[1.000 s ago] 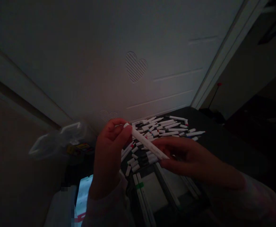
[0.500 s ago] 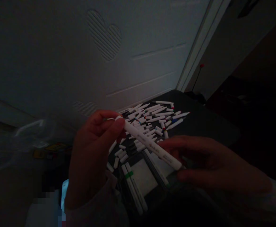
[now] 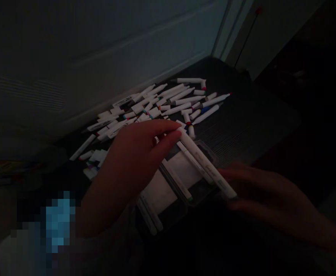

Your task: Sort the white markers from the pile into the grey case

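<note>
In dim light, my left hand (image 3: 133, 161) pinches the far end of a white marker (image 3: 205, 166) between thumb and fingers. My right hand (image 3: 271, 199) holds the marker's near end with its fingertips. The marker lies low along the right side of a clear plastic case (image 3: 170, 188) that has a few white markers in it. Beyond the case, several white markers and caps (image 3: 162, 105) with coloured ends lie scattered on a dark surface (image 3: 242, 122).
A pale door panel (image 3: 99, 46) stands right behind the marker pile, with its frame (image 3: 228, 27) at the upper right. Dark floor lies to the right. A blurred bright patch (image 3: 57, 222) sits at the lower left.
Both hands have brought the marker down from mid-air onto the clear case. The view has tilted downward, so the door's heart pattern has left the frame.
</note>
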### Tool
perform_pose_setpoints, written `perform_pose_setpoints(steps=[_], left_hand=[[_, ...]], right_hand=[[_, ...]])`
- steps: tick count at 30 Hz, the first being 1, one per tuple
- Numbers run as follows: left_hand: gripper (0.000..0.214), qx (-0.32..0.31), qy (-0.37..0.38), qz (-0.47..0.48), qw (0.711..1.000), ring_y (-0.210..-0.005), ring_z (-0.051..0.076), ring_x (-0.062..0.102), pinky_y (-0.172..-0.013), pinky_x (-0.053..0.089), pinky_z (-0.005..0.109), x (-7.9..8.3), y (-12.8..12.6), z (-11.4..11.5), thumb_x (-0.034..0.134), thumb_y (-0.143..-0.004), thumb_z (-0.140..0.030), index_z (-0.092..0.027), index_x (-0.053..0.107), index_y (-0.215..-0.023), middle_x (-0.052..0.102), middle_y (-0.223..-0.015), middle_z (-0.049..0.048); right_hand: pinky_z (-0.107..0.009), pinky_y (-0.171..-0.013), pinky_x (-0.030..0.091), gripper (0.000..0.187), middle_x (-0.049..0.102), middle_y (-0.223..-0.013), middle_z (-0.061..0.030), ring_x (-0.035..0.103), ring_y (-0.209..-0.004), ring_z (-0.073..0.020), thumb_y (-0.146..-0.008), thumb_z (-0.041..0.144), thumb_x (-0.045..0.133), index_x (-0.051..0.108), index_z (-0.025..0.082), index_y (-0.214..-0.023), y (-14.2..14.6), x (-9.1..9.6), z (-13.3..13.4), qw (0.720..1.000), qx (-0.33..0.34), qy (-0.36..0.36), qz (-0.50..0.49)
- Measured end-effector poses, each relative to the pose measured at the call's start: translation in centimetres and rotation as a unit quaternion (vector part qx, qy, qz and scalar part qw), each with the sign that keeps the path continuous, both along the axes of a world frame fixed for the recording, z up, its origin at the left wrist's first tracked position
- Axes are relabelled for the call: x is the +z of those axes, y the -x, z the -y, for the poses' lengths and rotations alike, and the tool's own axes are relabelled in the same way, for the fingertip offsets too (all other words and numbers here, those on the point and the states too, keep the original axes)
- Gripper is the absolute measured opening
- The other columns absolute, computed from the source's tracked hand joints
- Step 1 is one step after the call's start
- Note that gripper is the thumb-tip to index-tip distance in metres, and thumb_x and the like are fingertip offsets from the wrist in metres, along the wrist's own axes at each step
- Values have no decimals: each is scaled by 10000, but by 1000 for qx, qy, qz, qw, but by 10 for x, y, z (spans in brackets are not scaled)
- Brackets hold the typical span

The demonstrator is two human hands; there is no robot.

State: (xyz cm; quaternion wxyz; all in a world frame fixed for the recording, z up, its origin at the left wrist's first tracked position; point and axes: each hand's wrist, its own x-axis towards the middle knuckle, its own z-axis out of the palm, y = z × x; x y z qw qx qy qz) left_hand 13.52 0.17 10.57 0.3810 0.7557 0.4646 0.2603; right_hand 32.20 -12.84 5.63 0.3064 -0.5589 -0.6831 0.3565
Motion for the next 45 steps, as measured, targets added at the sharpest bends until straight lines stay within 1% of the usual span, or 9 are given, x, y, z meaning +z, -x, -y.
perform_pose_setpoints(steps=[5,7,11,15,20,26,32,38,45], left_hand=[[77,53,59,18,997,-688,169,605,-649,436,229,-9,-4,0,668,-627,-196,-210,718,-685,665,-655,-24],[79,64,58,20,996,-691,170,609,-653,440,238,-13,-4,0,667,-632,-214,-216,722,-689,677,-673,-24],[132,29,9,-35,999,-671,159,610,-681,448,260,-21,-2,-3,619,-690,-280,-233,728,-747,689,-692,-34],[162,-6,0,-124,992,-715,164,617,-738,448,285,-24,2,-12,584,-711,-309,-249,721,-775,690,-725,-56],[221,-81,7,-273,958,-749,148,610,-736,428,270,-27,10,-22,517,-753,-313,-238,704,-845,696,-816,-33],[247,-114,-22,-379,918,-680,156,580,-651,395,279,-41,14,-22,467,-755,-318,-212,681,-816,672,-765,0],[240,-127,-24,-408,904,-680,168,577,-583,370,273,-50,13,-20,451,-756,-317,-212,655,-828,656,-764,11],[240,-149,-31,-433,889,-686,173,582,-595,382,277,-53,10,-20,433,-765,-304,-196,642,-814,652,-766,24],[215,-141,-38,-431,890,-700,179,581,-597,387,278,-55,10,-19,443,-768,-319,-206,621,-811,643,-763,20]], right_hand=[[-212,-647,492,336,634,-852,-8,596,-755,-114,-719,223,643,578,270,-1045,-5,-10,-1,1000,-6,-23,-4],[-226,-617,482,308,633,-837,-13,592,-733,-122,-722,235,639,585,271,-1023,-7,-13,-3,1000,-12,-21,-5],[-246,-631,463,300,637,-845,-15,584,-736,-131,-737,236,625,571,271,-1030,-9,-19,-4,999,-17,-35,16],[-248,-709,442,300,628,-886,-23,571,-815,-130,-777,224,582,524,238,-1071,-5,-28,-4,995,29,-78,51],[-269,-803,390,277,621,-891,-25,559,-853,-127,-799,243,558,501,186,-1064,10,-38,-8,990,63,-110,63],[-272,-746,340,312,616,-815,-2,536,-747,-108,-772,272,597,516,186,-1061,22,-47,-14,986,71,-116,99],[-273,-751,306,281,636,-855,5,530,-797,-122,-764,294,607,551,199,-1022,25,-53,-13,980,69,-121,139],[-282,-742,298,281,645,-876,-1,530,-806,-133,-775,316,589,555,194,-1026,28,-54,-13,975,74,-133,163],[-289,-749,293,296,645,-918,11,530,-833,-134,-796,321,562,542,205,-1067,26,-53,-13,971,86,-128,183]])
